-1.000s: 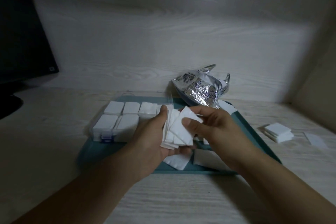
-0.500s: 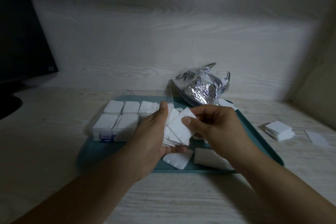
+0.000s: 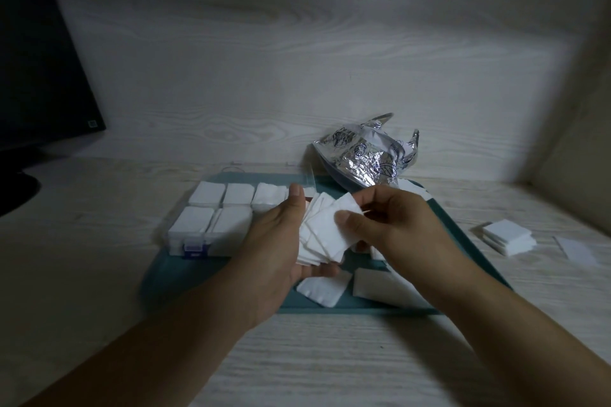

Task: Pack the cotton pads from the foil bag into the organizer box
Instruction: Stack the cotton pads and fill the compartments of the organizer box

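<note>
Now your left hand (image 3: pixel 281 241) cradles the fanned stack of cotton pads (image 3: pixel 322 235) at frame centre, and your right hand (image 3: pixel 390 225) pinches its front pad, drawn closer than a second ago. Squaring comes next; the organizer box (image 3: pixel 211 225) waits left, the foil bag (image 3: pixel 367 155) behind.

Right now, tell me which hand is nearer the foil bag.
Right. The right hand sits just below the foil bag; the left hand is farther left, beside the organizer box.
</note>
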